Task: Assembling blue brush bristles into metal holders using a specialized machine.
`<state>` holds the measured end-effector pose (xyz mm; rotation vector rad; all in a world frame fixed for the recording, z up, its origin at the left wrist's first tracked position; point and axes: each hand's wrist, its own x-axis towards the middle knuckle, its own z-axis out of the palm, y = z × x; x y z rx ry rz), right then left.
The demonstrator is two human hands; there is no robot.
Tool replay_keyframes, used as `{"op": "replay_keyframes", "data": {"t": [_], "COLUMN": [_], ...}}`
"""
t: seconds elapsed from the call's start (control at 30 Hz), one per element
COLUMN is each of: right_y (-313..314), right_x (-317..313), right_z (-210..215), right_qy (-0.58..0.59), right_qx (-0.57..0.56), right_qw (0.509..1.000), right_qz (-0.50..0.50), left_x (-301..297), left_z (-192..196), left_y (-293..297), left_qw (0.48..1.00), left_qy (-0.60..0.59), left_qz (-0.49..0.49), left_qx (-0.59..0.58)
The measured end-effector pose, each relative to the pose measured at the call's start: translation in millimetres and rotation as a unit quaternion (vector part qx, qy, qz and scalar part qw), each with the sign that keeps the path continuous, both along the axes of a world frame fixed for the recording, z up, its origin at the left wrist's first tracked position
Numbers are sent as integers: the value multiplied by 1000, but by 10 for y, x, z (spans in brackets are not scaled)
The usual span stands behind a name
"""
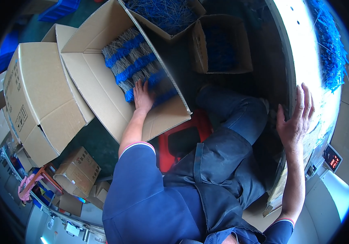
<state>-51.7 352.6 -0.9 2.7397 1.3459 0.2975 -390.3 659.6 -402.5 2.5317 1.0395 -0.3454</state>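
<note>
— Left hand [142,96] first?

— Reaching down into the big open cardboard box [101,77], fingers spread and lying flat on the grey and blue bundles [135,63] stacked inside. Pressing on the nearest bundle, palm down, not closing around anything.

— And the bundles themselves?

— Lying in rows across the box, grey fibres crossed by blue bands, filling the far half of it. Sitting low against the box's right wall, right under the fingertips.

— Right hand [294,120]?

— Resting open on the rim of the white table [300,49], fingers stretched along the top and thumb hooking over the edge. Gripping nothing but the table edge.

— Going outward from there?

— On the table, a heap of loose blue strands [329,44] lying well beyond the fingers. Below the wrist, a small scale with a red display [332,158] sitting near the table's near end.

— Around the box?

— Two more open cartons [219,44] standing behind it — holding blue strands as well. To the left, a closed cardboard box [40,97] touching the open one's flap, and smaller boxes [76,171] lying lower down. Between the legs in dark trousers, a red stool [182,140] showing just beside the open box's near corner.
</note>
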Motion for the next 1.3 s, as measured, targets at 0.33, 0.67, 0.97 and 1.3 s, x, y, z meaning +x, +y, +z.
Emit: {"op": "replay_keyframes", "data": {"t": [0.33,0.67,0.97,1.3], "right_y": [35,7,73,28], "right_x": [-11,-29,20,6], "right_z": [22,38,-43,46], "right_qy": [5,5,17,6], "right_qx": [2,5,5,-2], "right_qw": [1000,1000,1000,1000], "right_qz": [0,-2,12,-7], "left_x": [332,464,-514,-398], "left_z": [-281,245,-83,62], "left_y": [-34,-183,220,330], "left_qw": [994,996,999,987], "left_qy": [-112,-88,-10,-85], "left_qz": [-17,1,40,129], "left_qx": [-7,11,-7,48]}}
